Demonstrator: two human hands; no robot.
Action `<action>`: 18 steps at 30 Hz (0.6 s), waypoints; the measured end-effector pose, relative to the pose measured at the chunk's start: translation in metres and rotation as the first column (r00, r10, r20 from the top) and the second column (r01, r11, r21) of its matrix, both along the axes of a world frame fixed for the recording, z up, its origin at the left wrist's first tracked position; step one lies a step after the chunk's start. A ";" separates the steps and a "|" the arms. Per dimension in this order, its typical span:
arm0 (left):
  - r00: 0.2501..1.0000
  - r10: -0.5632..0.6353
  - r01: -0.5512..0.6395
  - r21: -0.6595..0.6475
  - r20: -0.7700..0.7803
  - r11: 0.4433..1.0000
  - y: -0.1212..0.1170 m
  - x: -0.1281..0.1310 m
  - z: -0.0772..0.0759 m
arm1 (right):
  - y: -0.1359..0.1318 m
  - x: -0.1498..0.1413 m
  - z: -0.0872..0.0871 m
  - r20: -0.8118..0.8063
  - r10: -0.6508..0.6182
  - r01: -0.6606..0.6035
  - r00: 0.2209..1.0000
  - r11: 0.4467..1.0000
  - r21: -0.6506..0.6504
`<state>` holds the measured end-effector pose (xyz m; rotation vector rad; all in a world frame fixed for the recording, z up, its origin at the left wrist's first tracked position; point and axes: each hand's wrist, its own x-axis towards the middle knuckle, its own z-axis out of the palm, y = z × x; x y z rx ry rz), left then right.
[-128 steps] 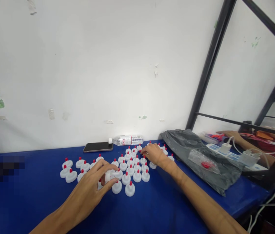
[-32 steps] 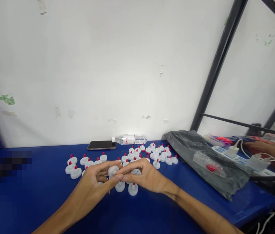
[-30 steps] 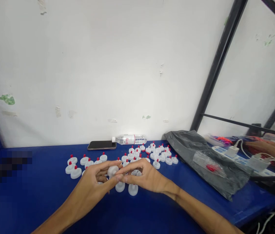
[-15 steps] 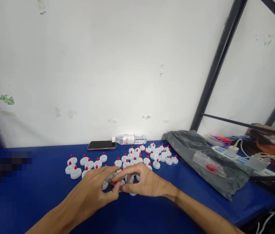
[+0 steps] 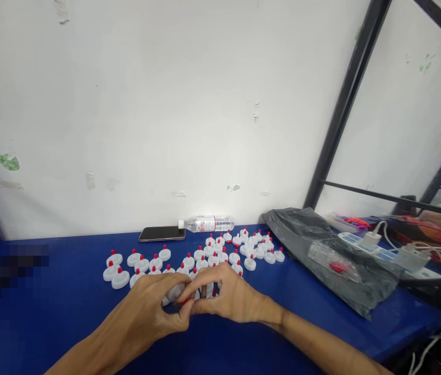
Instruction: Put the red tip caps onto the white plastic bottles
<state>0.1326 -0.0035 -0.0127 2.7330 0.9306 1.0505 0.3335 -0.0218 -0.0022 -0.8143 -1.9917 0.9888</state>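
Observation:
Several white plastic caps with red tips [image 5: 212, 255] stand in rows on the blue table [image 5: 68, 307]. Low over the near edge of that group, my left hand [image 5: 150, 312] and my right hand [image 5: 228, 297] meet fingertip to fingertip. Between them they pinch one white cap [image 5: 174, 292], and a small red tip shows at the fingertips. Both hands have curled, closed fingers. Part of the cap is hidden by my fingers.
A dark phone [image 5: 161, 234] and a lying water bottle [image 5: 205, 224] rest against the white wall. A grey plastic bag [image 5: 322, 250] with a small clear bag of red pieces [image 5: 333, 263] lies at right. Beyond it sits a white power strip [image 5: 377, 250] with plugs, under a black frame [image 5: 341, 104].
My hands came together from separate spots among the caps, lifted one white cap, then sank lower toward the table while pinching it closer. The person at far right drew their arm back.

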 end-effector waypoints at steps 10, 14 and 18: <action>0.989 0.034 0.049 -0.526 0.146 0.849 -0.014 0.004 0.012 | 0.003 0.005 -0.003 -0.010 -0.133 0.133 0.991 0.985 0.110; 0.969 0.056 0.111 -0.622 0.242 0.775 -0.009 0.005 0.007 | 0.003 0.003 -0.006 0.019 -0.127 0.120 0.992 0.969 0.214; 0.960 0.094 0.114 -0.672 0.265 0.732 -0.009 0.007 0.006 | 0.003 0.001 -0.008 0.047 -0.131 0.112 0.990 0.949 0.296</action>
